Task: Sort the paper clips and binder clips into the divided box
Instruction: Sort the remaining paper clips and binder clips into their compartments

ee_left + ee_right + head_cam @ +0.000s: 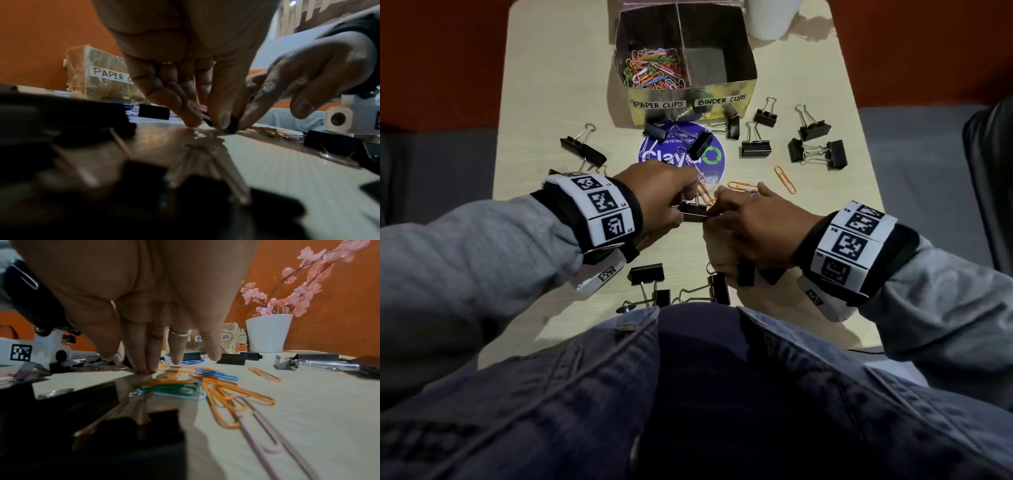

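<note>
A black binder clip [694,215] lies on the table between my two hands. My left hand [681,205] pinches its left end with thumb and fingertips, as the left wrist view shows on the binder clip [232,125]. My right hand [714,209] pinches the right end between thumb and first two fingers [144,366], with the ring and little fingers held straight. The gold divided box [688,92] stands at the back. Its left half, labelled PAPER CLIPS, holds coloured paper clips [654,68]. The BINDER CLIPS half [719,61] shows only its dark floor.
Several black binder clips [755,145] lie around a round purple sticker [681,154], and more [647,274] lie near the front edge. Loose paper clips [216,386] lie under my right hand, and an orange one [784,178] to its right. A white vase [269,332] stands beside the box.
</note>
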The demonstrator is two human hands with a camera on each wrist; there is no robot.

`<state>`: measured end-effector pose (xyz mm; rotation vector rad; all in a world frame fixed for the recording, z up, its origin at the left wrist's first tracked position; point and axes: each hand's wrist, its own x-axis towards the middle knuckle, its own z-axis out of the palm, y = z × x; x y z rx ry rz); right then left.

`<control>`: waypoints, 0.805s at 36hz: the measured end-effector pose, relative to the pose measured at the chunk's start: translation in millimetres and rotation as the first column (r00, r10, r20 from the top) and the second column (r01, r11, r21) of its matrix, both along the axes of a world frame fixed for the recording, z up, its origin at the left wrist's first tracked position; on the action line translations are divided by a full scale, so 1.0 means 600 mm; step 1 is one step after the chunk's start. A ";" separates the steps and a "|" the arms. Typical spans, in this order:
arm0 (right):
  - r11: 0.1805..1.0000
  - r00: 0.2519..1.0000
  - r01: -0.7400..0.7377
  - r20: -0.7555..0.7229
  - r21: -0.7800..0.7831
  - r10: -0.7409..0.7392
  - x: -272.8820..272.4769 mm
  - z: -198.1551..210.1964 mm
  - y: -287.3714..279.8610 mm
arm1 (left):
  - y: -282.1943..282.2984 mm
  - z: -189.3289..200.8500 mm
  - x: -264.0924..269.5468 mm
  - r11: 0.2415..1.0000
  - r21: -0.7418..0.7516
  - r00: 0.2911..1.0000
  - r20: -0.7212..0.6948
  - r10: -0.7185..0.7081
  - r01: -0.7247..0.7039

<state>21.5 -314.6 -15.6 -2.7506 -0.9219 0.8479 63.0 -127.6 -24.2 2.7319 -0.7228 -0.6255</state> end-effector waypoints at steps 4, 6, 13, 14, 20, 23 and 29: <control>1.000 1.000 0.003 0.012 -0.006 -0.003 0.001 0.000 -0.003 | 0.010 -0.001 0.007 0.998 0.044 0.999 -0.017 -0.037 0.038; 1.000 1.000 -0.001 0.021 -0.013 0.001 0.001 0.002 -0.002 | 0.012 -0.001 0.009 0.995 0.087 0.999 -0.001 -0.049 0.049; 1.000 1.000 0.008 0.019 -0.021 -0.008 0.004 0.004 0.000 | 0.018 -0.003 0.009 0.977 0.208 0.998 0.041 -0.047 0.037; 1.000 1.000 0.007 0.019 -0.022 -0.007 0.005 0.004 0.001 | 0.018 -0.004 0.009 0.978 0.207 0.998 0.038 -0.042 0.033; 0.999 1.000 -0.001 0.030 -0.038 0.002 0.004 0.005 0.000 | 0.018 -0.002 0.003 0.996 0.084 1.000 0.020 0.020 -0.022; 0.999 1.000 0.000 0.027 -0.053 0.001 0.004 0.006 0.000 | 0.011 0.000 -0.007 0.995 0.103 0.999 0.042 -0.014 0.009; 0.997 1.000 0.016 0.019 -0.071 -0.014 0.005 0.008 -0.003 | -0.010 -0.011 -0.007 0.977 0.183 0.983 0.125 -0.136 0.111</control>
